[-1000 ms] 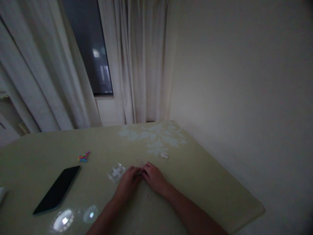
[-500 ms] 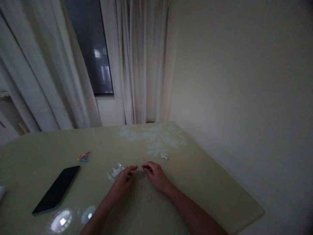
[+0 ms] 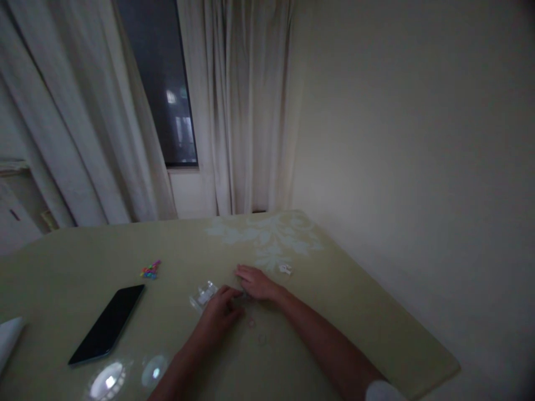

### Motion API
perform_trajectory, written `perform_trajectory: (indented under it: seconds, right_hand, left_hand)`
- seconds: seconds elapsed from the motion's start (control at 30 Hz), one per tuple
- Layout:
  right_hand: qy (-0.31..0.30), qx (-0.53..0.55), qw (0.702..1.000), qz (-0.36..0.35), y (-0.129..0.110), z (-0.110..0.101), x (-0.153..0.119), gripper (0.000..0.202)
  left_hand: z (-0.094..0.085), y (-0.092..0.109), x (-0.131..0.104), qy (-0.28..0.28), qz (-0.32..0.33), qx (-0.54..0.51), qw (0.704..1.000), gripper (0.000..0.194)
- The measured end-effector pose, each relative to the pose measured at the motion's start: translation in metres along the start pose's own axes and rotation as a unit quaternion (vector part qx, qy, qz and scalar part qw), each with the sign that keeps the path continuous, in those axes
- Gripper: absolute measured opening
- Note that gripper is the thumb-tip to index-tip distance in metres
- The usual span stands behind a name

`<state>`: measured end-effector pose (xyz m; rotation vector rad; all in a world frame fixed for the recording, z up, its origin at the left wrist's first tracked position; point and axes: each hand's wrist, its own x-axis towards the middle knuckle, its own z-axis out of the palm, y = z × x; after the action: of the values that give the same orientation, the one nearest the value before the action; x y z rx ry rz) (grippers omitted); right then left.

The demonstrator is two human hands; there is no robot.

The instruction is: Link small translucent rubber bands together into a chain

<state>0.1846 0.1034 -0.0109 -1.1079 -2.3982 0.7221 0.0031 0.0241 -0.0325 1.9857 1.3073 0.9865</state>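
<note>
My left hand (image 3: 220, 313) is low over the table, its thumb and forefinger apart with nothing visible between them. Beyond it, my right hand (image 3: 256, 283) reaches forward and left, fingers stretched out close to the tabletop where small rings lay. Whatever is under its fingertips is hidden. Nearer to me lie a thin pinkish ring (image 3: 251, 323) and a faint clear ring (image 3: 262, 338). A crinkled clear plastic bag (image 3: 204, 295) rests just left of my left hand. Small white pieces (image 3: 285, 269) sit beyond my right wrist.
On the left of the table (image 3: 355, 312) lie a dark-screened phone or tablet (image 3: 106, 326) and a pile of small bright-coloured pieces (image 3: 150, 270). A white object (image 3: 9, 337) shows at the left edge. The wall (image 3: 397, 167) borders the right side.
My right hand has moved forward and its fingers have stretched out from a pinch. The left hand has shifted slightly right and nearer. The whole view has also shifted a little.
</note>
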Motion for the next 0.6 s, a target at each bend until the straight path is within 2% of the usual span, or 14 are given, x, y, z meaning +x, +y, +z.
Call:
perform_trajectory:
  seconds: [0.1, 0.2, 0.23, 0.33, 0.4, 0.53, 0.6]
  right_hand:
    - [-0.005, 0.050, 0.998, -0.043, -0.002, -0.002, -0.005, 0.051]
    - [-0.035, 0.092, 0.990, -0.100, -0.006, -0.003, -0.039, 0.060]
    - [-0.042, 0.103, 0.988, -0.105, -0.007, -0.004, -0.053, 0.062]
    - [-0.020, 0.120, 0.991, -0.061, -0.012, -0.004, -0.089, 0.065]
    - [0.000, 0.131, 0.991, -0.041, -0.015, -0.005, -0.101, 0.067]
    - [-0.006, 0.137, 0.991, -0.009, -0.018, -0.011, -0.106, 0.055]
    - [-0.030, 0.119, 0.992, -0.001, -0.018, -0.016, -0.107, 0.067]
  left_hand:
    - [0.000, -0.001, -0.002, 0.026, 0.008, 0.021, 0.999, 0.030]
    - [-0.003, 0.000, -0.005, 0.060, 0.015, 0.044, 0.997, 0.024]
    - [-0.003, 0.000, -0.006, 0.074, 0.016, 0.051, 0.996, 0.026]
    - [0.001, 0.000, -0.007, 0.102, 0.013, 0.076, 0.992, 0.030]
    - [0.004, 0.000, -0.007, 0.087, 0.018, 0.089, 0.992, 0.032]
    - [0.004, 0.003, -0.010, 0.005, 0.037, 0.069, 0.997, 0.033]
    - [-0.002, 0.005, -0.010, 0.008, 0.038, 0.078, 0.996, 0.033]
